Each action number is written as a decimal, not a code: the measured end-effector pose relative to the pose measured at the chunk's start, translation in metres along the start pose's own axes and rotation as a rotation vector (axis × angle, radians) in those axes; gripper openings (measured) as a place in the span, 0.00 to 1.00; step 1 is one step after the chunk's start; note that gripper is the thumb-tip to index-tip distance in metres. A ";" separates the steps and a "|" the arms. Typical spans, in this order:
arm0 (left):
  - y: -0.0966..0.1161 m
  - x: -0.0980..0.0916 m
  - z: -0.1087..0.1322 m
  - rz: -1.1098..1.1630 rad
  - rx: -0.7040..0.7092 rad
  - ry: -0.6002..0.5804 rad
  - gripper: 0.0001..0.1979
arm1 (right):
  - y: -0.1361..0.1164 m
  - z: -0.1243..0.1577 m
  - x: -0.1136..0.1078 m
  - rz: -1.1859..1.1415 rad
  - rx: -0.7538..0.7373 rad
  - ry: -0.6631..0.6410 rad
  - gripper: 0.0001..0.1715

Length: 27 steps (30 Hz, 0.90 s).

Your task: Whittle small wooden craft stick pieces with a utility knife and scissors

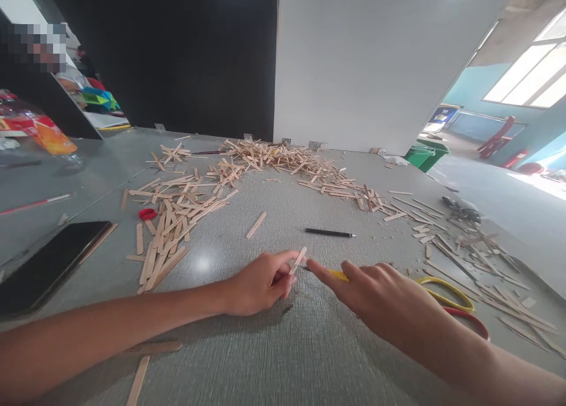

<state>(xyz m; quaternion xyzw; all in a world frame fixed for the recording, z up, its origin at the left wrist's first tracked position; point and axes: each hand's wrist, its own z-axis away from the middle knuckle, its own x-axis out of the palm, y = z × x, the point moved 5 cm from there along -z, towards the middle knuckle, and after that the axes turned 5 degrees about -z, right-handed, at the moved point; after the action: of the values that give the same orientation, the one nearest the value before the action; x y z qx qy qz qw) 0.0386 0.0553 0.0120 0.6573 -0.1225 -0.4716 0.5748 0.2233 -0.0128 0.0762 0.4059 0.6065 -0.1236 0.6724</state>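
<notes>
A person's left hand (pixel 260 285) pinches a slim wooden stick (pixel 298 260) between thumb and fingers over a gray worktable (pixel 247 359), while the right hand (pixel 375 294) closes around a yellow-handled tool (pixel 338 275), index finger stretched forward along it toward the stick. The tool's dark tip, partly hidden by the fingers, is just beside the stick; whether they touch cannot be told.

Just beyond the hands lie a black pen (pixel 329 233) and one loose stick (pixel 256 224). An arc of sticks hems in the workspace: a heap on the left (pixel 168 235), a dense pile at the back (pixel 274 155) and a litter of thin strips on the right (pixel 495 297). Yellow and red handle loops (pixel 467 303) sit against the right forearm, which covers part of them. Two more sticks (pixel 138 382) lie by the left forearm, one partly beneath it.

At far left are a dark phone (pixel 53 264) and a bottle with an orange-and-red label (pixel 53 138), with a small red ring (pixel 147 214) beside the left heap. Black (pixel 177 58) and pale (pixel 354 58) panels wall off the far edge; green bins (pixel 424 154) stand beyond, at right.
</notes>
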 end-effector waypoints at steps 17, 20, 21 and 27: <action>0.003 0.001 0.001 -0.045 0.030 -0.028 0.07 | -0.015 -0.004 -0.007 -0.072 0.030 -0.068 0.50; 0.004 0.001 0.003 -0.036 0.029 -0.035 0.12 | 0.012 -0.007 -0.003 -0.379 0.061 -0.119 0.37; 0.004 0.001 0.003 -0.029 0.028 -0.032 0.15 | 0.021 -0.009 -0.002 -0.573 0.081 -0.110 0.32; 0.002 -0.002 0.003 0.039 0.016 -0.004 0.20 | 0.048 -0.022 0.017 -1.248 0.075 -0.156 0.24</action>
<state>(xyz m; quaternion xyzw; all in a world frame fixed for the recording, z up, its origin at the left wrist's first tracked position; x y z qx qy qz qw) 0.0356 0.0538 0.0145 0.6586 -0.1400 -0.4606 0.5784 0.2431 0.0392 0.0815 -0.0114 0.6735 -0.5433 0.5012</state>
